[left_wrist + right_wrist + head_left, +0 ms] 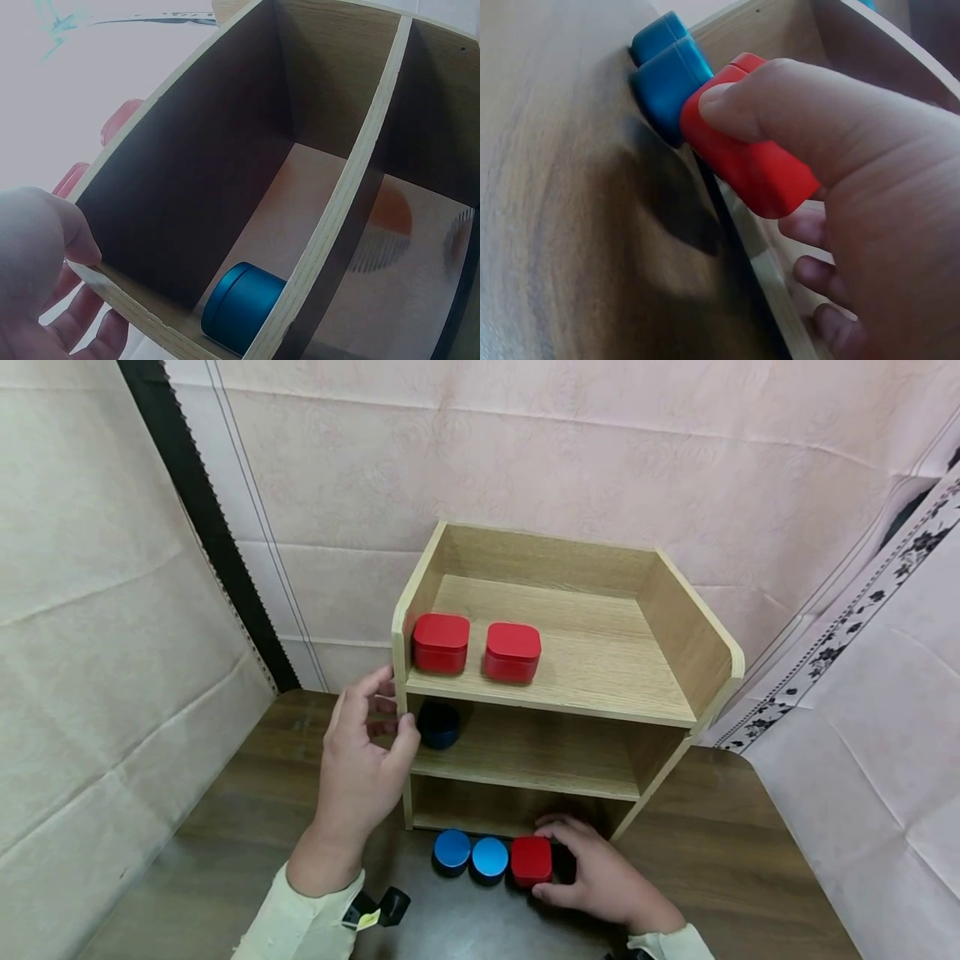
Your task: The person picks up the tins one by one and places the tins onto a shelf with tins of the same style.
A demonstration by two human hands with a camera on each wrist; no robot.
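My right hand (592, 872) pinches a red, square, rounded-corner tin (531, 860) between thumb and fingers, in front of the shelf's bottom opening. In the right wrist view the thumb presses the near face of that tin (742, 154). Two round blue tins (452, 850) stand in a row just left of it. My left hand (363, 756) holds the left side panel of the wooden shelf (577, 622), thumb at the front edge and fingers along the outside. Close to that thumb, a round blue tin (244, 307) sits at the left end of the middle level.
Two more red tins (441, 643) stand at the left of the shelf's top level. The shelf stands on a dark wooden table (225, 860). Pale cloth walls (525, 452) enclose it at the back and both sides.
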